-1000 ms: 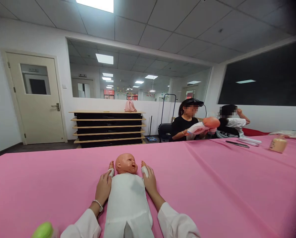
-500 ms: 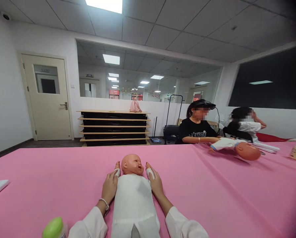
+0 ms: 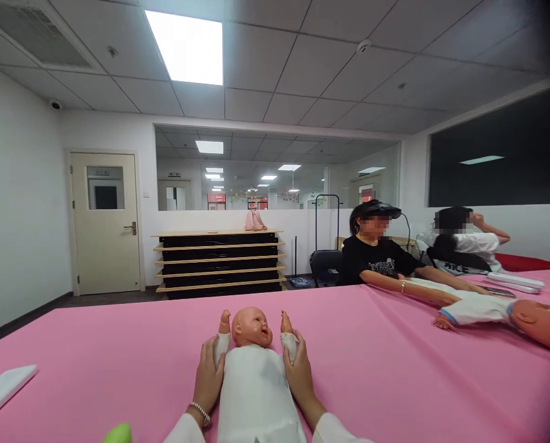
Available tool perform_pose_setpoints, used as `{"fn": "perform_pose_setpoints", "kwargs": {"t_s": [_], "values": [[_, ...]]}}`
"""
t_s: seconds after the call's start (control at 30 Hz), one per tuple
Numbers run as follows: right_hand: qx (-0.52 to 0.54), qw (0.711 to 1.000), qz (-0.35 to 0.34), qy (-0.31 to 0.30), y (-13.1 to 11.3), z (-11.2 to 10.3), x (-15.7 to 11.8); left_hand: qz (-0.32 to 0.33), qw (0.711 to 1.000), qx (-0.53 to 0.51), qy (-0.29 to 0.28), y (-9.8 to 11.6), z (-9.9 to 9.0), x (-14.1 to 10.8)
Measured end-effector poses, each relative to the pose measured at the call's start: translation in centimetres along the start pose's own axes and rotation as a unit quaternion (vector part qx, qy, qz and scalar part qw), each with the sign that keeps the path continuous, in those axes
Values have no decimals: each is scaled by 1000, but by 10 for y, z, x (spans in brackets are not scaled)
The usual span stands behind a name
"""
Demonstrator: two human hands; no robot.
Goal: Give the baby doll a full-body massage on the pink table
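Observation:
A baby doll [image 3: 259, 394] with a white cloth body lies on its back in front of me, its bare head [image 3: 251, 327] turned to the right. My left hand [image 3: 209, 372], with a beaded bracelet at the wrist, is closed around the doll's arm on the left side [image 3: 222, 344]. On the other side, my right hand [image 3: 299, 372] grips the doll's other arm [image 3: 288, 343], thumb on the inner side. Both small doll hands point up beside the head. The doll's legs are out of view.
A pink cloth [image 3: 131, 363] covers the table. At left lies a white flat object [image 3: 7, 387]; a green lid [image 3: 118, 434] shows at the bottom edge. At right, a person in black [image 3: 381, 258] reaches over another doll [image 3: 482, 307]. A second person [image 3: 469, 240] sits behind.
My view has tilted upward. The doll's arms, still in my hands, stand up more beside its head. At right, the other person's arms stretch out farther and that doll has shifted right and nearer.

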State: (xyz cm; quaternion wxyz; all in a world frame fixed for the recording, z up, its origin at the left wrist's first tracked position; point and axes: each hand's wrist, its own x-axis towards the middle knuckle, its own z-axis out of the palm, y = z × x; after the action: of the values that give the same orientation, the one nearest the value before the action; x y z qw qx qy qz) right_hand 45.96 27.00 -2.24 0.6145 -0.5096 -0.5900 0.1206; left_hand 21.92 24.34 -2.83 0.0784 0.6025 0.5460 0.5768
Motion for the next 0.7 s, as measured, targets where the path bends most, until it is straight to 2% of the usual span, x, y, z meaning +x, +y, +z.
{"fn": "perform_pose_setpoints", "kwargs": {"t_s": [0.17, 0.23, 0.37, 0.4, 0.47, 0.57, 0.7], "values": [[3, 1000, 14, -9, -11, -15, -25, -33, 998, -33, 38, 15, -11, -17], [16, 999, 13, -40, -11, -23, -32, -31, 998, -42, 38, 19, -15, -25], [121, 984, -35, -127, -17, -42, -41, 26, 1000, -7, 16, 24, -27, -40], [163, 977, -16, -140, -20, -47, -43, 42, 999, 8, 2, 26, -31, -44], [254, 954, 66, -148, -30, -57, -47, 74, 996, 33, -20, 29, -40, -52], [350, 911, 172, -137, -45, -65, -56, 111, 993, 45, -21, 35, -53, -65], [407, 875, 232, -123, -57, -65, -67, 78, 995, 41, -36, 39, -66, -82]]}}
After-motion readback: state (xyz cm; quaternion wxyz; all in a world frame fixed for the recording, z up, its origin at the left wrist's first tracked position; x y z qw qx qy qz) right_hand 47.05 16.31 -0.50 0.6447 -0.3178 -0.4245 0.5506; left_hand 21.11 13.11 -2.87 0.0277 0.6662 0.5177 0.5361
